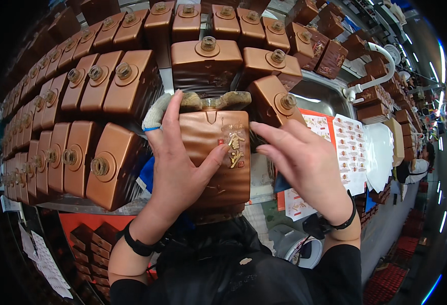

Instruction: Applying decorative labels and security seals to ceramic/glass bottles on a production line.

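Note:
A brown-bronze rectangular bottle (195, 137) with raised gold characters and a clear neck is in front of me. My left hand (175, 157) grips its left side, the thumb across the front face and a finger reaching up past the shoulder. A grey covering with a blue band shows at one of its fingers. Behind the bottle's neck lies a worn, padded grey cloth strip (236, 98). My right hand (304, 160) is at the bottle's upper right edge, index finger and thumb apart, with nothing visible between them. Another bottle (270, 96) leans just beyond it.
Rows of similar bronze bottles (114, 168) fill the left and back. To the right are a metal sink (322, 96) with a white faucet (386, 71), printed sheets (350, 147) and a white stack (379, 157). A white bucket (312, 251) stands below, near my right arm.

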Available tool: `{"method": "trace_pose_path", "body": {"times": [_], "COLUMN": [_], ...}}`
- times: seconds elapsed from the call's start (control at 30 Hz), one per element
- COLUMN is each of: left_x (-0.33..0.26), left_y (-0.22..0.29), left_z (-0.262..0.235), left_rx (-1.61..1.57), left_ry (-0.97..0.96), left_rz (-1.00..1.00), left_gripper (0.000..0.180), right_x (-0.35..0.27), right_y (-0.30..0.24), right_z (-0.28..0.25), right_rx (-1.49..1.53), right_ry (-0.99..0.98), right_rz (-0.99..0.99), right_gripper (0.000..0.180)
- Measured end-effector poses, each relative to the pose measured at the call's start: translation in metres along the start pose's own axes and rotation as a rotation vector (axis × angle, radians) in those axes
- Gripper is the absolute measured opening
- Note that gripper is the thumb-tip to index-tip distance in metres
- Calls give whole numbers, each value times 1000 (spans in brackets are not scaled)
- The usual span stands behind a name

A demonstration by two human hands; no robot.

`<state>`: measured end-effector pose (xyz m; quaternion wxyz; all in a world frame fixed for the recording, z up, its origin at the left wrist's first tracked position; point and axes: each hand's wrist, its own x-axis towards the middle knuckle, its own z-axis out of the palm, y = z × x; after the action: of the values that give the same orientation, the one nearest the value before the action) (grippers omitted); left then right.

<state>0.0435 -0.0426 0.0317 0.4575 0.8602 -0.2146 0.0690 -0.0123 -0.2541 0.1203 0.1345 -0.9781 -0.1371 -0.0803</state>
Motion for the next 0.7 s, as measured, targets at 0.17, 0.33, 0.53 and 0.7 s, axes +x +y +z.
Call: {"method": "trace_pose_path", "body": {"times": [0.17,0.33,0.53,0.7], "left_x": [-16,-18,-19,-27], "left_y": [11,15,18,19], "left_z": [-10,-9,-9,-9], "left_rx": [210,237,340,423], "left_ry": [44,-128,-161,-68], "left_rz": [361,562,505,459], "left_gripper": [66,50,56,59], "right_x": [-25,-42,-43,-32], "right_y": [29,51,28,11], "right_z": [-15,-12,-7,-1], "right_rx": [679,1175,1231,783], "right_ry": [-74,-63,107,101], "right_rz": [346,500,523,417], "right_gripper": [25,35,56,43]}}
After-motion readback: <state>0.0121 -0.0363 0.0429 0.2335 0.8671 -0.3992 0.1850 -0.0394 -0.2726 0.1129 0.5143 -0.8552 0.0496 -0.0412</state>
